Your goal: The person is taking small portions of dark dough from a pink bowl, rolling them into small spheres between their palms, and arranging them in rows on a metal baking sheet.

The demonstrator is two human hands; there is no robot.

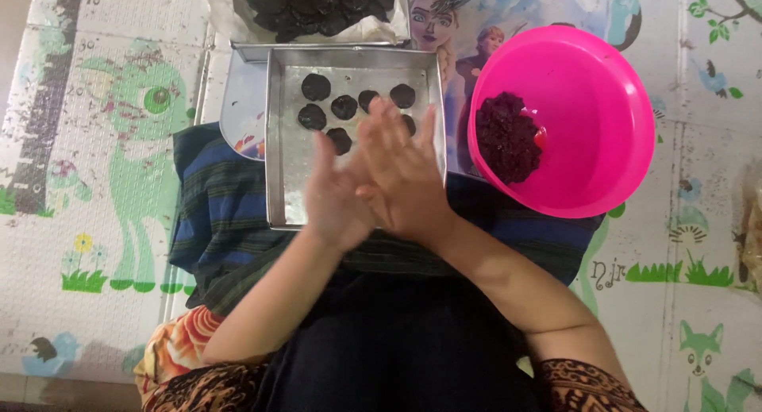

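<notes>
- Left hand (337, 198) and right hand (401, 178) pressed palm to palm over near edge of tray (278, 158); slightly blurred.
- Grip: palms together, fingers flat; likely clamped on a dough lump, but lump itself hidden, so cannot tell.
- Step, judged: flattening or rolling one piece between palms.
- Tray on striped cloth (214, 213) on lap; dark discs (316, 86) laid in far half, near half bare.
- Pink bowl (603, 102) just right of tray, dark dough (508, 134) inside.
- Second tray (317, 11) of dark pieces beyond, on floor mat (95, 142).
- Next calls for: opening palms, setting piece beside discs, no overlap.
</notes>
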